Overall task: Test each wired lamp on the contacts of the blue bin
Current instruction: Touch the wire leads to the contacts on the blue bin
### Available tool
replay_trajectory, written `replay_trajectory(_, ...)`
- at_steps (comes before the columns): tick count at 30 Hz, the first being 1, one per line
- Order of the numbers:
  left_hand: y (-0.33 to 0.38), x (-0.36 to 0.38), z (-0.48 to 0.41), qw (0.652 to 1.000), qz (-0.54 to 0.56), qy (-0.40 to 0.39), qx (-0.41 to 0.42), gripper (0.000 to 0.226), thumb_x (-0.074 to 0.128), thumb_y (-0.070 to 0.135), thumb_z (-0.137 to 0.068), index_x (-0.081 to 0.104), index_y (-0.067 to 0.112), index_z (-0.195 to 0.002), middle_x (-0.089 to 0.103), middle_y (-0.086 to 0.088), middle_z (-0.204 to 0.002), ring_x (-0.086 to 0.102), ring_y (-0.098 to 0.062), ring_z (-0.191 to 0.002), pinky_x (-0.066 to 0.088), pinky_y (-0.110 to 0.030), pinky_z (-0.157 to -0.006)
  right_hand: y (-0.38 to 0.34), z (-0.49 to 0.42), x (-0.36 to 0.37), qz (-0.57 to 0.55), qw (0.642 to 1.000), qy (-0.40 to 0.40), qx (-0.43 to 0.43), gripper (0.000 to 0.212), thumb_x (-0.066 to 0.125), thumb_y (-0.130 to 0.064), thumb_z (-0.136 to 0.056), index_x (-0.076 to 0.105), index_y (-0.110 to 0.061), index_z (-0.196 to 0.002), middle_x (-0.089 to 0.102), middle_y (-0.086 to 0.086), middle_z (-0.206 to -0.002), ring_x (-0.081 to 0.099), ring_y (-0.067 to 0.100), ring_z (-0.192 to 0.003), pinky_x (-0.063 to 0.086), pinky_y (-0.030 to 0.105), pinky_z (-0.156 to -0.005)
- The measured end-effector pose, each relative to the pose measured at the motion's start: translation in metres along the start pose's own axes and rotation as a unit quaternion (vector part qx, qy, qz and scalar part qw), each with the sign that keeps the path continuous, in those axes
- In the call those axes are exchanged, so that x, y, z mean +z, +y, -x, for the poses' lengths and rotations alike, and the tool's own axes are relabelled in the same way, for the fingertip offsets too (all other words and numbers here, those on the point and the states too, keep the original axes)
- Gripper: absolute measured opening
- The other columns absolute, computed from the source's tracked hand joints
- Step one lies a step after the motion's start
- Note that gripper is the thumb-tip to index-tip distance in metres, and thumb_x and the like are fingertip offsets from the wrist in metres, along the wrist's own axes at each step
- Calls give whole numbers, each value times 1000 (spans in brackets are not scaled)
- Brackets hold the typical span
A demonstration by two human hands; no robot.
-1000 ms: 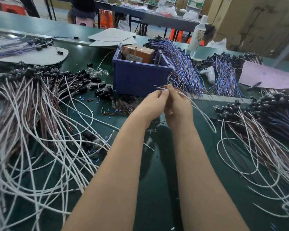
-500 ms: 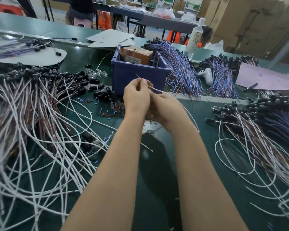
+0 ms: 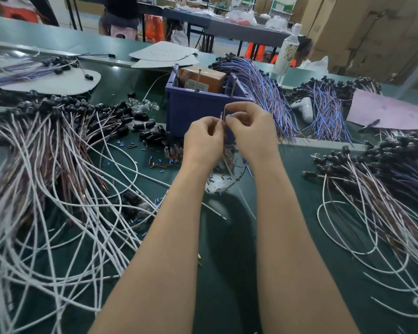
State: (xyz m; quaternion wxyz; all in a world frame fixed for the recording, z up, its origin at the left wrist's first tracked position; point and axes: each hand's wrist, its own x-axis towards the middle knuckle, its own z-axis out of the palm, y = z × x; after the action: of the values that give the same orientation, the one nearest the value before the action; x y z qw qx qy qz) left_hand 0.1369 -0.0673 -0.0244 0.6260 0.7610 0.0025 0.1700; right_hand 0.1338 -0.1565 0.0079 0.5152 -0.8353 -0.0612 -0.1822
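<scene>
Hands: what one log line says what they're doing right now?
left hand: pinches wire ends | right hand: pinches them too | place: before blue bin | contacts: untouched

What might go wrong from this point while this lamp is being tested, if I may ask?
1. The left hand and right hand pinch the thin lead ends very close together, so they may touch each other rather than separate contact pins on the blue bin.
2. Anything trailing below the hands could snag the cut scraps before the bin.

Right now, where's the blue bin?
Head view, centre: the blue bin stands just beyond the left hand and right hand, blue-wired lamp bundle at its right side.
</scene>
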Motion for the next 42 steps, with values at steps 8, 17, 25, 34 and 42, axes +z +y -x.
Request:
replay_trajectory(8,8,-5,3,988,-149,-29,42,23,47,22,-97,69,15,-102,69,-5,-92,58,-22,-83,39,-27,-69,9,-7,-7,69,997,-7,-37,9,63,-14,-87,71,-14,-91,65,-4,-81,62,11,-82,50,28,-84)
replay_trajectory(17,10,-3,4,974,-213,-38,64,26,45,24,-98,68,14,-103,68,-7,-95,58,-26,-85,43,-31,-71,19,-10,-8,16,999,-2,41,7,68,-22,-85,69,-16,-81,65,-4,-72,58,8,-70,47,23,-69)
replay_trajectory(25,10,-1,7,970,-231,-39,65,26,45,22,-98,67,10,-103,67,-10,-95,59,-30,-88,49,-40,-77,15,-8,-3,68,997,13,33,13,62,-17,-86,72,-13,-80,64,-3,-72,61,13,-77,47,25,-74)
replay_trajectory(34,9,0,7,970,-233,-49,57,25,47,21,-97,68,11,-104,69,-10,-99,60,-28,-94,48,-37,-81,25,-6,1,-34,996,-8,84,19,51,-8,-94,64,-11,-80,60,-2,-69,54,11,-66,43,18,-57)
replay_trajectory(42,7,-2,7,975,-217,-26,43,23,47,20,-97,69,14,-96,64,-5,-81,60,-27,-79,44,-30,-69,28,-6,0,-156,980,42,116,20,47,-10,-97,64,-11,-86,60,-4,-76,48,0,-59,38,15,-58)
